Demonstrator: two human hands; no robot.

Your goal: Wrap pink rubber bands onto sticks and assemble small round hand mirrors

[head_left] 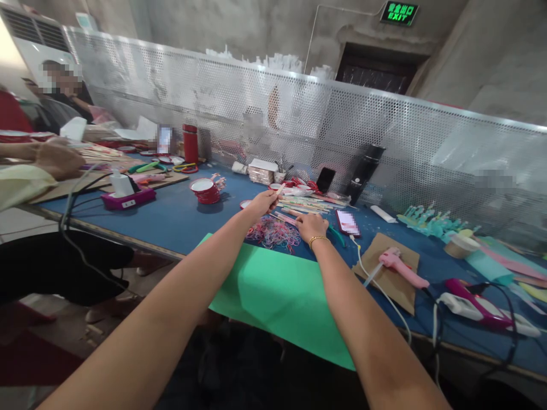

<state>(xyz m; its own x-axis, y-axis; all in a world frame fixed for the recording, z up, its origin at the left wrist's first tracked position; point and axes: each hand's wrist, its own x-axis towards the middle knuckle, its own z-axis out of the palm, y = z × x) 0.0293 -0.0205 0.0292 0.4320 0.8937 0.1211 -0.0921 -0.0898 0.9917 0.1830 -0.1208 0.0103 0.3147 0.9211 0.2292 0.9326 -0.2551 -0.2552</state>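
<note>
My left hand [264, 206] is closed in a pinch on a thin pale stick [281, 189], whose tip points up and away. To its right, my right hand [311, 226], with a gold bracelet at the wrist, rests low over the table with its fingers curled; what they hold, if anything, is hidden. Loose sticks [305, 203] lie just beyond both hands. Between my forearms sits a tangle of pink, blue and purple cords [276, 233]. Nearer me, a green sheet [277, 285] hangs over the table edge. A teal-handled tool [337, 236] lies beside my right hand.
Right: a pink glue gun [401, 267] on cardboard [371, 250], a charging phone [348, 223], a purple power strip [478, 304]. Left: red-rimmed rolls [207, 191], another power strip [128, 197], a co-worker's hand [60, 158]. A perforated metal screen [239, 108] stands behind, with a black bottle [365, 171] before it.
</note>
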